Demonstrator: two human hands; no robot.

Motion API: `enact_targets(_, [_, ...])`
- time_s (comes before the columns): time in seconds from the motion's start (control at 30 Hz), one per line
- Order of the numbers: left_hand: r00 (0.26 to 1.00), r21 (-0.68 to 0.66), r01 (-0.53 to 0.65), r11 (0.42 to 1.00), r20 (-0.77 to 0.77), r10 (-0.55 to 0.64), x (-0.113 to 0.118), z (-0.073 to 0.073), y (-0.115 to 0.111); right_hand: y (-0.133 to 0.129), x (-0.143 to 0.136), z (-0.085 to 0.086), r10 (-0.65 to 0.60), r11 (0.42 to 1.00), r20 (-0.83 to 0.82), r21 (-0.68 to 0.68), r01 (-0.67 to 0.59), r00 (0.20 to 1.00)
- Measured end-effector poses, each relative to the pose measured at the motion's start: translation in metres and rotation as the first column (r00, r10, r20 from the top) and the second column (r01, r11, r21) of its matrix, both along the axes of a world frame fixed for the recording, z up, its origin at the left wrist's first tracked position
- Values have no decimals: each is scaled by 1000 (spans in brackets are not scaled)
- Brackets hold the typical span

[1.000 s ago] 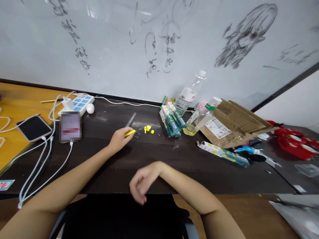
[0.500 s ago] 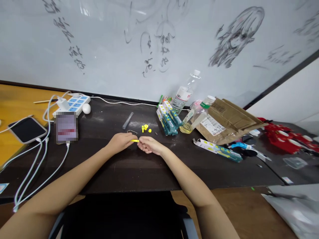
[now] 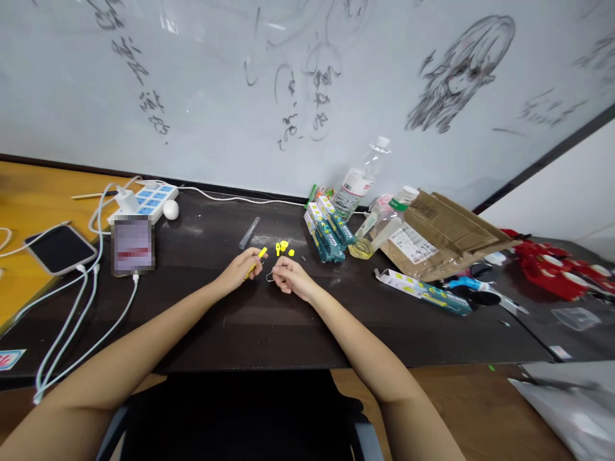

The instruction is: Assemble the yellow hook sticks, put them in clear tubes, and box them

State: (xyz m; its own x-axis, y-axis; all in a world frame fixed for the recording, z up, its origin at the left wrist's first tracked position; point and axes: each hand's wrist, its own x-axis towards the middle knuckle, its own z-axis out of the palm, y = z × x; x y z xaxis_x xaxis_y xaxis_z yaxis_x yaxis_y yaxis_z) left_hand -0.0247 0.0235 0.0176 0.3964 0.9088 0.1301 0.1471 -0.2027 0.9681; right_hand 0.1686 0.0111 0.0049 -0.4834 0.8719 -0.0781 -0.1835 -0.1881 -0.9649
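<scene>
My left hand (image 3: 236,271) is closed around a thin yellow plastic stick (image 3: 262,253), which slants up and to the right out of the fingers. Just to its right, my right hand (image 3: 294,279) pinches a thin bent wire (image 3: 269,277); its curved end pokes out toward the left hand. A small gap separates the two hands. Beyond them on the dark table lie several small yellow plastic parts (image 3: 284,245) and a clear tube (image 3: 249,233).
Green-and-white boxes (image 3: 327,232), a water bottle (image 3: 353,189), a second bottle (image 3: 384,221) and a cardboard parcel (image 3: 432,237) stand at the right. Another narrow box (image 3: 423,292) lies nearer. A power strip (image 3: 152,200), phone (image 3: 60,248) and white cables (image 3: 72,320) occupy the left.
My hands have drawn slightly apart. The yellow stick has turned from nearly level to slanting upward. The wire, earlier showing above my left hand, now extends from my right fingers.
</scene>
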Motion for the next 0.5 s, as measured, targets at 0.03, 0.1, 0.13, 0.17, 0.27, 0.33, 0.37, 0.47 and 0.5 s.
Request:
enact_targets(0.03, [995,-126,8,992,96,4,0,0,2,1,0,-1,-32,999,11,13,32,999])
enact_targets(0.1, [976,-268,28,963,215,31,-2,0,6,2,-1,-3,-59,998,29,20,58,998])
enact_targets(0.13, [969,-299,35,954,244,41,-3,0,7,2,-2,-3,-58,998,37,23,57,998])
enact_targets(0.17, [965,-313,39,949,258,45,-4,1,7,2,-2,-4,-56,998,45,29,54,997])
enact_targets(0.27, [970,-315,65,947,243,15,-4,2,4,1,-4,-5,-56,997,69,54,52,996])
enact_targets(0.33, [974,-315,80,946,226,-7,-3,2,2,1,-4,-5,-63,996,81,64,58,995])
enact_targets(0.37, [974,-321,83,943,225,-9,-3,3,2,1,-5,-5,-67,996,85,66,61,994])
enact_targets(0.47, [968,-351,76,933,250,16,-2,3,1,1,-5,-6,-69,996,89,68,63,994])
enact_targets(0.5, [965,-363,78,929,260,21,-2,3,1,1,-4,-6,-69,996,89,69,63,994])
